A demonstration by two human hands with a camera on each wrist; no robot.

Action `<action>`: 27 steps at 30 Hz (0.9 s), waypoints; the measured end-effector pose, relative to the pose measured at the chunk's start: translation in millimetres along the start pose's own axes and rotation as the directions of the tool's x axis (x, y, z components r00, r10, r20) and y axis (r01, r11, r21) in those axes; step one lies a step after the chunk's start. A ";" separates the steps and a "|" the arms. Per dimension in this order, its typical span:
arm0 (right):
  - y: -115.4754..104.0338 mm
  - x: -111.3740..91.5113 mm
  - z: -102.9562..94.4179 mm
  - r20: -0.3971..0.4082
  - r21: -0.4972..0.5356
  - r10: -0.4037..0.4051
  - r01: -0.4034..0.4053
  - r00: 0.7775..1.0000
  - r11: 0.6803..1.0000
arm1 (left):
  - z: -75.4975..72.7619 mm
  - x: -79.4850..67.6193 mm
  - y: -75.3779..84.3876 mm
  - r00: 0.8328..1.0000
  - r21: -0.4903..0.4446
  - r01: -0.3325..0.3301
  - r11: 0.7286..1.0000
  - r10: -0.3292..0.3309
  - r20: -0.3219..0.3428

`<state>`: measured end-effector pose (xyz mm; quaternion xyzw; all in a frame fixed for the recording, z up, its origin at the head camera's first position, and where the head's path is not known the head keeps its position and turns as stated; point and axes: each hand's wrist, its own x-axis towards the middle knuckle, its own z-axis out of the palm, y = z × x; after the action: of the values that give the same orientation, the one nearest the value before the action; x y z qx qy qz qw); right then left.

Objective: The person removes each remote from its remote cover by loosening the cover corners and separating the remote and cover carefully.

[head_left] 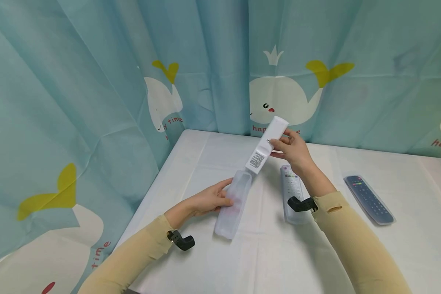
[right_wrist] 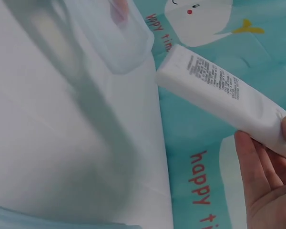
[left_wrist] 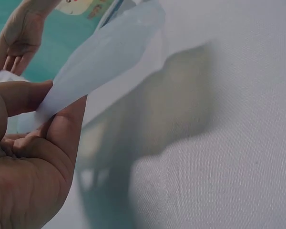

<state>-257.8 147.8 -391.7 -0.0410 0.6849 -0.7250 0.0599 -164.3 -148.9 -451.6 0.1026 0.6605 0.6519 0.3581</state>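
Note:
My left hand (head_left: 210,199) pinches a translucent silicone remote cover (head_left: 232,222) between thumb and fingers, tilted above the white table. In my right hand (head_left: 293,152) is a white remote control (head_left: 267,143), held between thumb and fingers with its back side and printed label showing. The lower end of the remote is close to the upper end of the cover in the head view. From the right wrist view, the remote (right_wrist: 219,90) and the cover (right_wrist: 117,43) appear apart. The left wrist view shows the cover (left_wrist: 114,52) gripped near one end.
A white remote in a clear cover (head_left: 292,188) lies on the table (head_left: 264,261) below my right forearm. Farther right lies a dark remote in a clear cover (head_left: 369,200). A blue whale-print curtain (head_left: 213,61) hangs along the table's back and left edges.

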 end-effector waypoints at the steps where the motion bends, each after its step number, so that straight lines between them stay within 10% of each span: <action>1: 0.2 -0.1 -0.6 -0.008 -0.004 -0.007 0.007 1.000 1.000 | -0.5 -0.6 0.4 1.000 -0.002 0.000 1.000 0.000 -0.006; 18: 7.4 -3.7 4.8 -0.002 -0.055 -0.078 0.078 0.997 0.995 | -14.7 -9.3 3.9 0.998 -0.022 -0.024 0.999 0.023 -0.052; 27: 15.4 -9.4 18.4 0.061 -0.260 -0.146 0.157 0.987 0.953 | -29.0 -21.3 5.6 0.995 -0.026 -0.023 0.999 0.020 -0.098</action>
<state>-245.5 130.1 -405.7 -0.1162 0.7686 -0.6289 0.0121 -168.4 -183.9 -442.2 0.0728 0.6674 0.6687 0.3196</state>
